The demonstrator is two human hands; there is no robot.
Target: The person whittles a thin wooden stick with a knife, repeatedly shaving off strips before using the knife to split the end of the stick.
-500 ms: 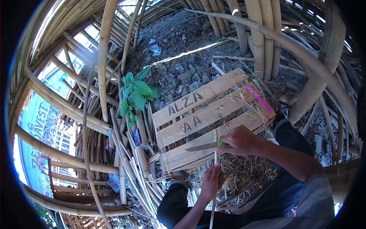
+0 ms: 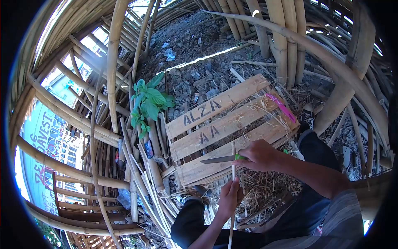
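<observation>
My right hand (image 2: 260, 155) grips a knife (image 2: 217, 159) with a green handle, its blade pointing left across a thin bamboo strip (image 2: 233, 166). Lower down, my left hand (image 2: 230, 196) is closed around that same strip, which stands nearly upright between my knees. The blade meets the strip just above my left hand. The strip's lower end runs out of view at the bottom edge.
A wooden pallet (image 2: 215, 124) with painted letters lies in front of me, covered with dry shavings (image 2: 265, 186). A green plant (image 2: 147, 103) grows at its left. Bamboo poles (image 2: 112, 62) and split strips (image 2: 141, 174) are stacked all around over gravel ground.
My right hand and the knife have shifted very slightly to the left along the strip. My left hand holds its place.
</observation>
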